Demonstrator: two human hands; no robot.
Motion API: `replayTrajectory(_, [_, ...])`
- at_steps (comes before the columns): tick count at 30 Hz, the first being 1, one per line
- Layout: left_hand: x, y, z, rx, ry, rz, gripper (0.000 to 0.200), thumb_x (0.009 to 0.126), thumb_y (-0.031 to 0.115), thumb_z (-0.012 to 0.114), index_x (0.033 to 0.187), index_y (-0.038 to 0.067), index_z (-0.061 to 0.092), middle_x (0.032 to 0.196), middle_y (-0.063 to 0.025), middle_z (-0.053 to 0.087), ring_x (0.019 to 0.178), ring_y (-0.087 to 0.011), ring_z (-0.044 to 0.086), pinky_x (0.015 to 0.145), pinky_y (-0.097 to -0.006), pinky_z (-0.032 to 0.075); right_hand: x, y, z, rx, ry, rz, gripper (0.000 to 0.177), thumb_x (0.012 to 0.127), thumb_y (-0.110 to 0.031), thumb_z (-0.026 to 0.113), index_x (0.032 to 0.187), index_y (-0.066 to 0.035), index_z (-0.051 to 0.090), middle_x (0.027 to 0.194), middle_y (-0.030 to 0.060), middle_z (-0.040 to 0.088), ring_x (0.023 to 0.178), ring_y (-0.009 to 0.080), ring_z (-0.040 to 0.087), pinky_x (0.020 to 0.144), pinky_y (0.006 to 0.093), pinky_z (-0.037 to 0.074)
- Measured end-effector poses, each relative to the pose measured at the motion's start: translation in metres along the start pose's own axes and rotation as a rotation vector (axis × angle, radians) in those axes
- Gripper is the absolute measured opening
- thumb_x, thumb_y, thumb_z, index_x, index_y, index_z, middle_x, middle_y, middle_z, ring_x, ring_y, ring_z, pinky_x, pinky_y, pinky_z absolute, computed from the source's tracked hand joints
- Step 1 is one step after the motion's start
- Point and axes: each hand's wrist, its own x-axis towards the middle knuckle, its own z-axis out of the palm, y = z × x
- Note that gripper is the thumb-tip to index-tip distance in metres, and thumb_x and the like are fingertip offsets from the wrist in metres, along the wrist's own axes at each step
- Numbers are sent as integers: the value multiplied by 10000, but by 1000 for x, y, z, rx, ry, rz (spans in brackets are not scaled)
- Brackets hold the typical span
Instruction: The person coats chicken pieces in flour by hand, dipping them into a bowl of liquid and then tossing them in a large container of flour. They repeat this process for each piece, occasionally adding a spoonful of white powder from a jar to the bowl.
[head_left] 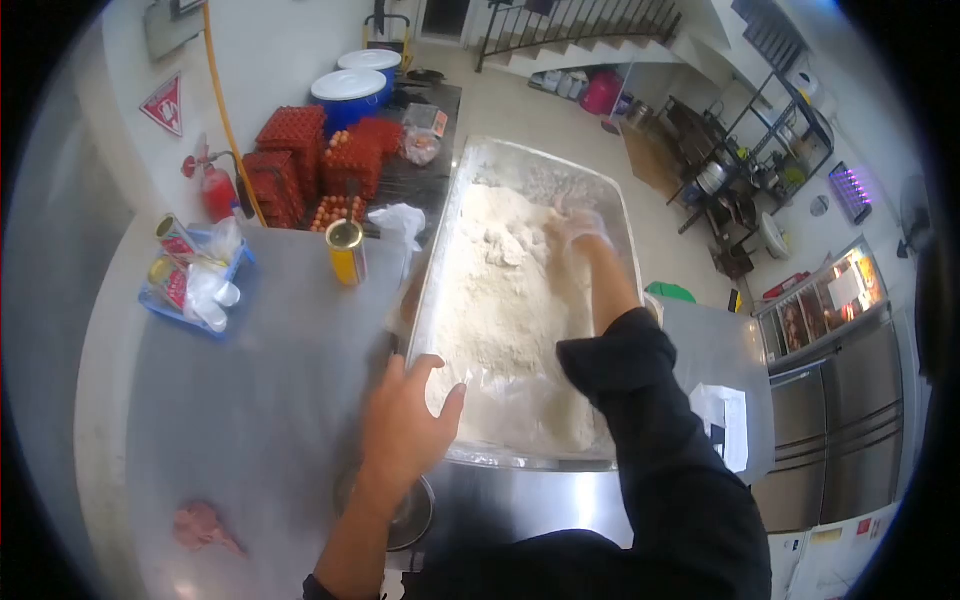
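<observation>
A large rectangular metal tub (478, 160) holds a broad heap of pale flour (500, 290), loose and lumpy, with a barer patch near its front end. My left hand (412, 410) is bare and curls over the tub's near left rim, thumb towards the inside and some fingertips outside. In the far right part of the tub is my right hand (580, 228), in a clear plastic glove, reaching down at the flour's edge. Its fingers are blurred and partly hidden by flour. Below my left forearm a round metal bowl (415, 515) is partly covered.
Left of the tub stand an open yellow can (346, 255) and a blue basket (165, 300) of packets. Red egg trays (285, 150) are stacked behind. A pink cloth (205, 528) lies front left; white paper (725, 425) lies right.
</observation>
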Motion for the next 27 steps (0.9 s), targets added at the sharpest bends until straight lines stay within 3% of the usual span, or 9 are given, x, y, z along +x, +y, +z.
replayTrajectory(2, [2, -1, -1, 44, -14, -5, 337, 872, 277, 711, 1141, 91, 628, 1080, -198, 573, 969, -434, 611, 831, -495, 503, -2, -22, 4, 60, -92, -98, 676, 823, -327, 722, 1446, -190, 498, 1220, 160, 681, 1135, 334, 641, 954, 416, 508])
replayTrajectory(5, [-1, -5, 3, 51, -29, -5, 348, 884, 304, 697, 1155, 97, 626, 1112, -194, 564, 958, -430, 620, 823, -501, 512, -42, -66, -30, -164, -323, -545, 797, 798, -272, 748, 1511, -203, 396, 1328, 166, 611, 1250, 350, 559, 1030, 415, 465])
replayTrajectory(9, [-1, -1, 0, 26, -23, -27, 324, 866, 258, 721, 1129, 96, 624, 1077, -201, 580, 1009, -432, 601, 850, -493, 492, -35, -85, -9, -396, -190, -1056, 940, 743, -307, 812, 1532, -129, 334, 1356, 243, 562, 1287, 372, 522, 1049, 420, 452])
replayTrajectory(11, [-1, 3, -3, 22, -31, -40, 328, 867, 261, 721, 1132, 97, 623, 1075, -199, 578, 1001, -434, 600, 844, -494, 492, -41, -96, -1, -247, -245, -976, 1001, 703, -313, 842, 1540, -125, 325, 1306, 257, 588, 1213, 386, 578, 1002, 424, 487])
replayTrajectory(13, [-3, 3, -2, 20, -35, -49, 330, 867, 265, 720, 1134, 98, 622, 1071, -196, 575, 993, -435, 599, 841, -494, 491, -97, -132, -21, 135, -523, -435, 1023, 680, -335, 850, 1544, -139, 338, 1281, 254, 602, 1140, 415, 622, 963, 429, 516])
replayTrajectory(14, [-2, 2, -1, 24, -32, -43, 330, 868, 267, 719, 1134, 98, 622, 1069, -194, 573, 989, -435, 598, 840, -493, 491, -114, -133, -4, -51, -168, -524, 1033, 639, -375, 875, 1488, -52, 382, 1095, 233, 675, 1013, 373, 679, 849, 451, 541])
replayTrajectory(20, [-3, -3, 4, 64, -26, 7, 326, 875, 279, 711, 1133, 101, 622, 1054, -181, 567, 982, -424, 597, 837, -490, 491, -108, -138, 8, 137, 95, -409, 848, 638, -303, 852, 1372, -53, 509, 1085, 254, 683, 1038, 384, 669, 867, 461, 537])
replayTrajectory(24, [-6, -6, 1, 54, -19, -8, 323, 876, 271, 712, 1137, 104, 622, 1053, -172, 566, 977, -414, 599, 827, -488, 493, -94, -132, 3, 73, 82, -381, 410, 890, -192, 548, 1283, -82, 594, 1075, 228, 700, 1037, 381, 670, 927, 460, 521])
replayTrajectory(27, [-6, -11, 4, 19, 16, 26, 324, 878, 274, 712, 1141, 108, 620, 1049, -167, 564, 973, -408, 598, 821, -486, 494, -87, -119, -7, -10, 175, -530, 491, 770, -182, 664, 1243, -51, 644, 1084, 259, 699, 1011, 382, 688, 870, 442, 555])
